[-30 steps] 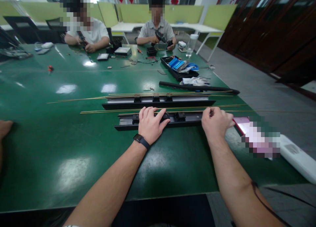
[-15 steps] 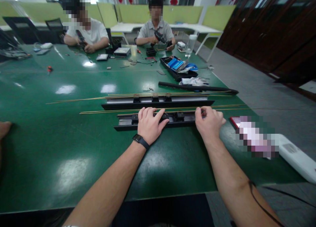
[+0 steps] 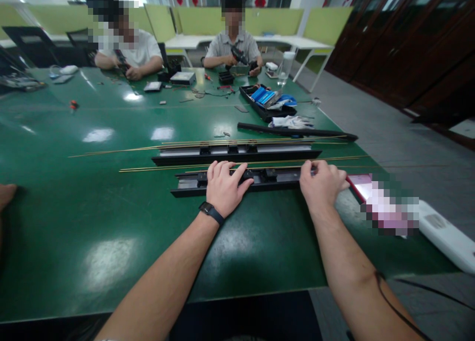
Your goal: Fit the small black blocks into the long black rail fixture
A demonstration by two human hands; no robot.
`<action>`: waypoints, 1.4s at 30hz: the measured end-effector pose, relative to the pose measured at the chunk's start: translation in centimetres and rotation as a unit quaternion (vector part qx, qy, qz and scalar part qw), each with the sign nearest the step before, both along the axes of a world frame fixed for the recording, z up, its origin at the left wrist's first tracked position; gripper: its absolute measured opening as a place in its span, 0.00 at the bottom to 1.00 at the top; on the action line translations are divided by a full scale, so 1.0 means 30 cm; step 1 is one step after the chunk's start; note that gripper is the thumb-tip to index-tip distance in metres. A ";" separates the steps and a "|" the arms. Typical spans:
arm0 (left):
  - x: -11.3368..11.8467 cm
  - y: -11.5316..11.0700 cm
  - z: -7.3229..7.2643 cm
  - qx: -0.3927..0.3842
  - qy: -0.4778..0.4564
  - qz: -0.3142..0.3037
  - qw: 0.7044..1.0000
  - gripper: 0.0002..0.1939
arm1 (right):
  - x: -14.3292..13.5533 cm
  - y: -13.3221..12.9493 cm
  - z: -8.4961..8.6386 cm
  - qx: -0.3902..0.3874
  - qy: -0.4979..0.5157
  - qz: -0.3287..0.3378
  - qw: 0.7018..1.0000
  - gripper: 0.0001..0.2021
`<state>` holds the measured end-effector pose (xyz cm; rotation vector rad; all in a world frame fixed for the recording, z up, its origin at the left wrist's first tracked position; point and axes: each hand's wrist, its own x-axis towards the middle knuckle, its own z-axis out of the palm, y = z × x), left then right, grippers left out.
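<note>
My left hand (image 3: 224,187), with a dark watch at its wrist, lies across the nearer black metal channel (image 3: 185,193). Its fingers reach over the far side while the thumb rests along the near side, gripping it. Black blocks (image 3: 268,174) sit inside this channel, some partly covered by the hand. At the channel's right end my right hand (image 3: 322,182) is closed in a pinch on a thin brass rod (image 3: 386,166) that runs out to the right. The fingertips partly hide the pinch point. More brass rods (image 3: 148,170) lie just behind the nearer channel.
A second black channel (image 3: 178,161) with rods along it lies farther back. Beyond it are a long black tube (image 3: 297,131), white gloves (image 3: 291,122) and a black tray (image 3: 256,103). A phone (image 3: 359,185) lies at the right. Two people sit across the green table (image 3: 111,281).
My right hand has moved slightly to the right along the nearer channel, still pinched. My left hand keeps its place on the channel.
</note>
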<state>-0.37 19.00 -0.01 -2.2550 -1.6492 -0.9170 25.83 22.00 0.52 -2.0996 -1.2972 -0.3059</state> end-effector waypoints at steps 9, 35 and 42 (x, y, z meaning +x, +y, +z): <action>0.003 0.000 -0.001 0.002 0.003 0.001 1.000 0.23 | -0.019 -0.005 0.002 -0.017 0.000 0.040 0.999 0.19; 0.002 0.001 -0.003 0.007 0.004 0.001 1.000 0.24 | 0.023 0.008 0.003 0.008 0.026 -0.019 0.999 0.17; 0.002 -0.001 -0.003 0.003 0.004 0.002 1.000 0.24 | 0.026 0.009 0.008 0.004 0.031 -0.028 0.999 0.16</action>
